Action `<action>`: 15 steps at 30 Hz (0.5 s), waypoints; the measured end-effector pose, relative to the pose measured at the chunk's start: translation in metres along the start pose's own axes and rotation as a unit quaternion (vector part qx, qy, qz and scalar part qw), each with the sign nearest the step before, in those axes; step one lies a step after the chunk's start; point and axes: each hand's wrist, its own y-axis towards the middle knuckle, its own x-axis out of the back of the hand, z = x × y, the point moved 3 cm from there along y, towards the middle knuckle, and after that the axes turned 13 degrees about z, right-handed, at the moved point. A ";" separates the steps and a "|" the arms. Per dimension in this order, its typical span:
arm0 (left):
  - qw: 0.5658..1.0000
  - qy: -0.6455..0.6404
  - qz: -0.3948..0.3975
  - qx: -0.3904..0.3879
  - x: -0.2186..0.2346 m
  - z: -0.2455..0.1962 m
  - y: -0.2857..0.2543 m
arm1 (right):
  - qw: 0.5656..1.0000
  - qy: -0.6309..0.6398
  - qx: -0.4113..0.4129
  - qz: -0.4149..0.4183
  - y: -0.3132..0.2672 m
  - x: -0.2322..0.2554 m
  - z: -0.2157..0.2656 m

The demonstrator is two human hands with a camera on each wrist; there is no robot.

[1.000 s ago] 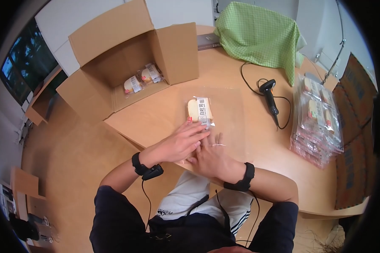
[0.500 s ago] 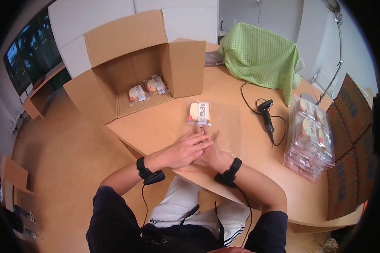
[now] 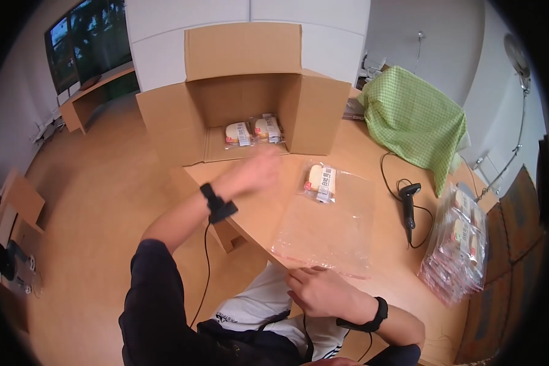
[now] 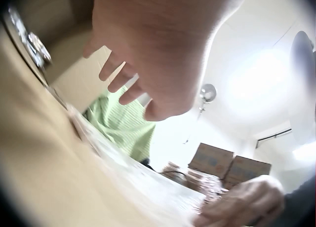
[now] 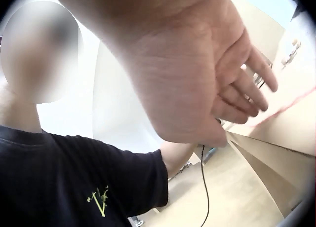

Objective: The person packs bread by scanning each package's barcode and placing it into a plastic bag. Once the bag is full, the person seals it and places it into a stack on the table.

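A large clear plastic bag (image 3: 332, 238) lies flat on the table, its pink-striped edge (image 3: 311, 261) toward the person. At the bag's far left corner is a wrapped bread pack (image 3: 321, 181) with a white printed label. My left hand (image 3: 259, 171), blurred, hovers before the box opening; in the left wrist view its fingers are spread and nothing is in them. Two more bread packs (image 3: 238, 133) (image 3: 267, 128) lie inside the cardboard box (image 3: 320, 116). My right hand (image 3: 323, 291) is at the table's front edge beside the bag's striped edge, fingers loosely bent around nothing.
A black barcode scanner (image 3: 410, 210) with its cable lies right of the bag. Farther right is a stack of bagged bread packs (image 3: 460, 244), with printed cardboard (image 3: 512, 256) beside it. A green checked cloth (image 3: 412, 122) covers something at the back.
My hands were together over the bag's near half below the bread pack. They have parted: the left moved forward toward the box, the right back to the table edge. The head view has shifted.
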 end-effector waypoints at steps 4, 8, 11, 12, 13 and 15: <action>0.988 0.038 0.032 0.145 -0.017 0.093 0.026 | 0.997 -0.053 0.050 -0.034 -0.004 0.010 0.003; 0.961 0.061 0.135 0.235 -0.033 0.121 0.047 | 0.997 -0.042 0.006 -0.062 -0.004 0.050 -0.015; 0.953 0.106 0.136 0.247 -0.044 0.122 0.059 | 0.986 -0.036 -0.066 -0.152 -0.015 0.069 -0.055; 0.951 0.104 0.147 0.251 -0.044 0.122 0.061 | 0.975 -0.036 -0.113 -0.188 -0.022 0.074 -0.070; 0.953 0.106 0.142 0.246 -0.043 0.122 0.064 | 0.974 -0.040 -0.117 -0.192 -0.032 0.079 -0.078; 0.934 0.088 0.177 0.298 -0.048 0.127 0.065 | 0.966 -0.007 -0.216 -0.143 -0.051 0.086 -0.095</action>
